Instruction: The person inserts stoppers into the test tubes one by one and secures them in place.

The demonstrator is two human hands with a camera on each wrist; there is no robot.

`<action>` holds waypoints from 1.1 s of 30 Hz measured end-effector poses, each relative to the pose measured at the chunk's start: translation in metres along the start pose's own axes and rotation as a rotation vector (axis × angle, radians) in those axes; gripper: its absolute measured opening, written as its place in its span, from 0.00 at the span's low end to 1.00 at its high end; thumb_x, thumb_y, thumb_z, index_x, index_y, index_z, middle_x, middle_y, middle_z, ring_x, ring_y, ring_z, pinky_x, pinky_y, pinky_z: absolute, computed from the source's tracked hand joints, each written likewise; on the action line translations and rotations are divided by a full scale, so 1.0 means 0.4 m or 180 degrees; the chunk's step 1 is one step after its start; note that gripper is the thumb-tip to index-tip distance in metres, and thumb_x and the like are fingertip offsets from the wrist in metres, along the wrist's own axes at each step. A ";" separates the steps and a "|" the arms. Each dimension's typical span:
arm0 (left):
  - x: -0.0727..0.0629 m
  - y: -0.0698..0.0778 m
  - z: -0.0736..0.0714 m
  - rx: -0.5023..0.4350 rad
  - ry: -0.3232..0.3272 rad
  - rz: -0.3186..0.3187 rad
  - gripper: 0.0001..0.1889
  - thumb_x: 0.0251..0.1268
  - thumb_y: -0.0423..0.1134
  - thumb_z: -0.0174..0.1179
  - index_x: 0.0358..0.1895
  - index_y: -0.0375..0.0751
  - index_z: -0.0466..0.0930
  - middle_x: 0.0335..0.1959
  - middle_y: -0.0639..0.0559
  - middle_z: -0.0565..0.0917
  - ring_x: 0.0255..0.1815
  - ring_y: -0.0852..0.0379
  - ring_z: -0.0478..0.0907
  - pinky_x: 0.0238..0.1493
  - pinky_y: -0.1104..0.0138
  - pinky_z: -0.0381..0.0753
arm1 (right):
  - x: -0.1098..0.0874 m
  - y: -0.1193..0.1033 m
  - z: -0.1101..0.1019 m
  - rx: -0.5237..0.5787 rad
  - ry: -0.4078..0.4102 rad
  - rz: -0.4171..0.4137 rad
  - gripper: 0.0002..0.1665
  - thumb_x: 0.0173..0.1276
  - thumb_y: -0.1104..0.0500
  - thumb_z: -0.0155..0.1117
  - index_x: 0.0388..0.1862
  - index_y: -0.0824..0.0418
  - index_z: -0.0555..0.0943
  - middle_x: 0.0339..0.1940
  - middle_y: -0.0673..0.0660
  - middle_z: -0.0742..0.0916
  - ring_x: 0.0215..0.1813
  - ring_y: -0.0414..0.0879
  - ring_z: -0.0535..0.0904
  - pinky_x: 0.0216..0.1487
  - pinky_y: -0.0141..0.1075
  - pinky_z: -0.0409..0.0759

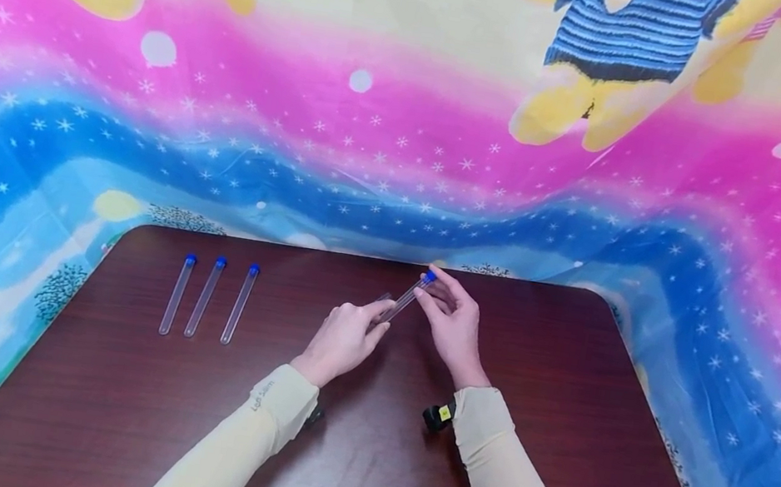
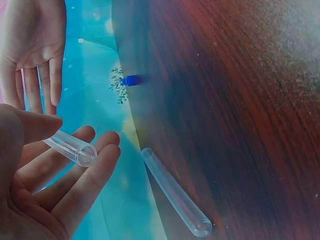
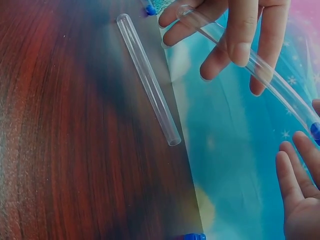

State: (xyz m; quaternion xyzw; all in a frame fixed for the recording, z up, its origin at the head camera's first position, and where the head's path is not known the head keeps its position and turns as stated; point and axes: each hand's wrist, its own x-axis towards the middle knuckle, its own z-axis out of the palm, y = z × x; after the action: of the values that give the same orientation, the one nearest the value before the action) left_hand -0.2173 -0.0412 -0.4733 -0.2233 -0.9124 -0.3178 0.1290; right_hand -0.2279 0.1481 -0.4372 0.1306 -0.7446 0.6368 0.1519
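Observation:
My left hand grips a clear plastic test tube between thumb and fingers, tilted up to the right above the table. At its upper end is a blue cap, which my right hand pinches between thumb and index finger. The other right-hand fingers are loosely extended in the right wrist view. An uncapped test tube lies by the table's far edge, mostly behind my left hand in the head view. A loose blue cap stands by that edge in the left wrist view.
Three blue-capped test tubes, a left one, a middle one and a right one, lie side by side at the table's far left. The dark wooden table meets a printed cloth backdrop behind and at the sides.

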 end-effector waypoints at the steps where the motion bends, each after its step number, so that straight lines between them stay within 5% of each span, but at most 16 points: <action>1: 0.000 0.000 -0.001 -0.0007 -0.0005 -0.0007 0.18 0.71 0.37 0.65 0.62 0.48 0.82 0.43 0.50 0.89 0.30 0.57 0.84 0.33 0.60 0.81 | 0.000 0.000 0.000 -0.0007 -0.0007 0.0001 0.27 0.69 0.70 0.68 0.67 0.67 0.78 0.56 0.71 0.84 0.57 0.62 0.82 0.59 0.51 0.78; 9: -0.003 0.000 -0.007 -0.0024 0.0047 -0.0010 0.18 0.71 0.37 0.65 0.62 0.48 0.82 0.41 0.50 0.90 0.30 0.56 0.84 0.33 0.60 0.82 | 0.004 -0.002 0.000 -0.0031 0.0009 -0.0004 0.28 0.69 0.71 0.68 0.68 0.69 0.76 0.58 0.71 0.83 0.58 0.64 0.82 0.59 0.49 0.78; 21: -0.012 -0.013 -0.012 -0.0038 0.0112 -0.0154 0.17 0.70 0.37 0.65 0.60 0.47 0.83 0.40 0.50 0.90 0.33 0.52 0.87 0.33 0.56 0.82 | 0.006 0.009 -0.022 0.0007 0.0085 -0.0077 0.29 0.70 0.69 0.68 0.69 0.69 0.75 0.60 0.75 0.81 0.60 0.71 0.78 0.61 0.60 0.73; 33: -0.018 -0.025 -0.025 0.0016 0.0149 -0.0238 0.16 0.71 0.39 0.65 0.60 0.50 0.83 0.39 0.51 0.90 0.35 0.49 0.88 0.33 0.53 0.82 | 0.007 0.013 -0.045 -0.0053 0.0129 0.0161 0.25 0.72 0.68 0.66 0.67 0.70 0.76 0.63 0.69 0.81 0.64 0.66 0.77 0.63 0.48 0.75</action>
State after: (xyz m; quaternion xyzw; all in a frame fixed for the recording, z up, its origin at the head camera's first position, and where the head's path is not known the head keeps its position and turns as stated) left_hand -0.2150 -0.0567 -0.4736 -0.1811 -0.9177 -0.3253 0.1389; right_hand -0.2316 0.1667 -0.4383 0.0976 -0.7497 0.6367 0.1519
